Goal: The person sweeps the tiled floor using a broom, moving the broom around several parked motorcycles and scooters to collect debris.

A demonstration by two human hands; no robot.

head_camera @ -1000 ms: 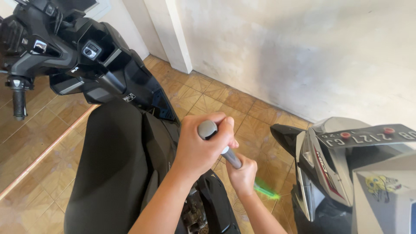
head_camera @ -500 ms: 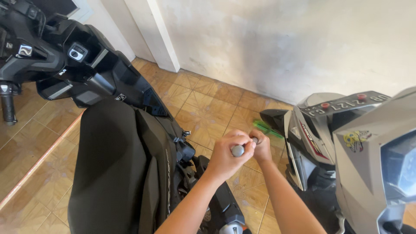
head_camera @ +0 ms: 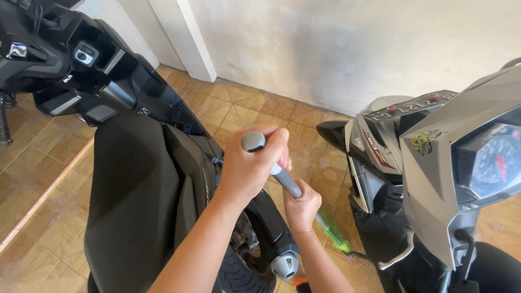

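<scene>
My left hand [head_camera: 251,169] is closed around the grey top end of a long tool [head_camera: 286,182], and my right hand [head_camera: 302,208] grips its shaft just below. The tool slants down to the right, its green lower part near the tiled floor [head_camera: 255,116], between the black scooter [head_camera: 141,184] on the left and the grey scooter [head_camera: 434,163] on the right.

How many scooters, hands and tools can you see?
Scooters: 2, a black scooter and a grey scooter
Hands: 2, left hand and right hand
Tools: 1, a grey-handled tool with a green tip
Total: 5
</scene>
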